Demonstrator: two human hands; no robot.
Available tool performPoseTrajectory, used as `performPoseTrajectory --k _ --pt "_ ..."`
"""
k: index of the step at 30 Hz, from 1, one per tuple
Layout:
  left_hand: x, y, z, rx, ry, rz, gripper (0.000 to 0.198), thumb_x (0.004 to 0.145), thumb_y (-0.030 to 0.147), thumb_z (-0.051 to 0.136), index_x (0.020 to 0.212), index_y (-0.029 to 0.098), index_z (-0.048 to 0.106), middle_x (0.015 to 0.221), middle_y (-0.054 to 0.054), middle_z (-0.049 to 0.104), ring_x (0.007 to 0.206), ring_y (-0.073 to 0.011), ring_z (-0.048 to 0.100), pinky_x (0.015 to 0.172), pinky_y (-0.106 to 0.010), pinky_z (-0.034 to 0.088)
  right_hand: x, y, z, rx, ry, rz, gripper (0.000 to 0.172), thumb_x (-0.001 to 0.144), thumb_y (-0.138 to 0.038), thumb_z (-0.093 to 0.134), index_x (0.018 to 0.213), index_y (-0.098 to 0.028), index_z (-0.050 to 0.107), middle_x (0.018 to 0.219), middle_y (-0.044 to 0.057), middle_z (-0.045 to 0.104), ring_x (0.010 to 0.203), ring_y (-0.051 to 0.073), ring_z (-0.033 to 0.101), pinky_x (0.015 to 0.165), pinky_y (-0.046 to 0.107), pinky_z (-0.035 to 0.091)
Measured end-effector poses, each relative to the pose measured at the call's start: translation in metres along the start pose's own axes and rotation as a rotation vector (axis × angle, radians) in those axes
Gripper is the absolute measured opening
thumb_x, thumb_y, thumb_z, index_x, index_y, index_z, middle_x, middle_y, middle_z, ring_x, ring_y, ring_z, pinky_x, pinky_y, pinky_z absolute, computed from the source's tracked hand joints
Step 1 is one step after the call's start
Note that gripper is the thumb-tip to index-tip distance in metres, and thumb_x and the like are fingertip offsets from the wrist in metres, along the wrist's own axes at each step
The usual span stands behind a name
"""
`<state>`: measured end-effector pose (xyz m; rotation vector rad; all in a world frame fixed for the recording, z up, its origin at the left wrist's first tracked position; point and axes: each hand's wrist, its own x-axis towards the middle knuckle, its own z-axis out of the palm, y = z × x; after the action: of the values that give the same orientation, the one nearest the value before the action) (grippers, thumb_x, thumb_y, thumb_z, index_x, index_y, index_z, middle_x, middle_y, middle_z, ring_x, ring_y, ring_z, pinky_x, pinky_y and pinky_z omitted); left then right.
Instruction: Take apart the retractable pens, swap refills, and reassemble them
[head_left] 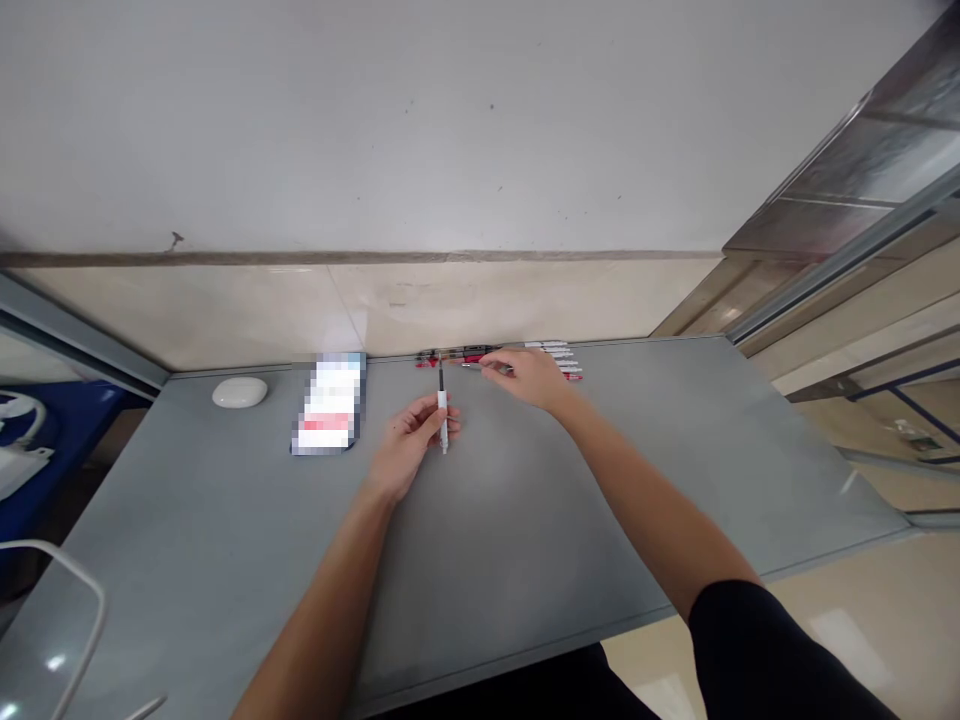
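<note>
My left hand (412, 440) is closed around a pen (443, 410), its thumb pressed on the white barrel. The pen's dark, thin front end points toward the wall. To the right, my right hand (531, 377) has its thumb and fingertips pinched together over a row of pens (553, 352) lying side by side at the table's back edge. A thin, pale piece shows near those fingertips, too small to name, and I cannot make out whether it is gripped. Several pens in the row have white ends, others red or black parts; my right hand hides their middles.
On the grey table (487, 560), a phone (330, 405) with a blurred screen lies left of my left hand. Farther left sits a white rounded case (240, 392). A white cable (94, 610) curves at the lower left. The wall (450, 300) rises behind the pens.
</note>
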<state>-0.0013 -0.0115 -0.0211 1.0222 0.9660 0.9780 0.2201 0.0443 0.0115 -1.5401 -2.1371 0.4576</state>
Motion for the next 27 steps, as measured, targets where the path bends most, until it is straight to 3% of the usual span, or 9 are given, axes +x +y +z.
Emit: performPoseTrajectory --k 4,8,14,27 --pt "0.0 0.001 -0.002 -0.026 0.004 -0.016 0.04 0.08 0.04 0.068 0.112 0.018 0.062 0.099 -0.008 0.066 0.084 -0.0189 0.064 0.078 -0.034 0.05 0.016 -0.003 0.003 -0.354 -0.108 -0.064 0.03 0.091 -0.034 0.044 0.112 -0.03 0.065 0.111 0.002 0.07 0.097 0.023 0.063 0.073 0.033 0.043" --pt "0.0 0.001 -0.003 -0.027 0.02 -0.024 0.04 0.079 0.04 0.069 0.111 0.018 0.062 0.098 -0.007 0.066 0.083 -0.0181 0.064 0.078 -0.034 0.05 0.026 -0.002 0.009 -0.518 -0.195 -0.103 0.034 0.093 -0.029 0.038 0.114 -0.027 0.064 0.111 0.006 0.069 0.098 0.023 0.061 0.069 0.032 0.041" --pt "0.002 0.0 -0.004 -0.018 0.01 -0.013 0.038 0.08 0.039 0.067 0.111 0.019 0.062 0.099 -0.007 0.066 0.082 -0.0188 0.064 0.071 -0.032 0.05 0.034 0.003 0.016 -0.578 -0.21 -0.141 0.037 0.092 -0.018 0.034 0.111 -0.022 0.065 0.107 0.01 0.068 0.097 0.023 0.06 0.067 0.031 0.038" --pt "0.002 0.001 -0.004 0.004 0.016 0.005 0.034 0.083 0.038 0.065 0.112 0.019 0.062 0.099 -0.006 0.066 0.082 -0.0176 0.063 0.075 -0.032 0.048 0.041 0.002 0.02 -0.627 -0.213 -0.19 0.033 0.084 -0.01 0.04 0.099 -0.02 0.068 0.092 0.01 0.07 0.081 0.023 0.062 0.066 0.032 0.037"
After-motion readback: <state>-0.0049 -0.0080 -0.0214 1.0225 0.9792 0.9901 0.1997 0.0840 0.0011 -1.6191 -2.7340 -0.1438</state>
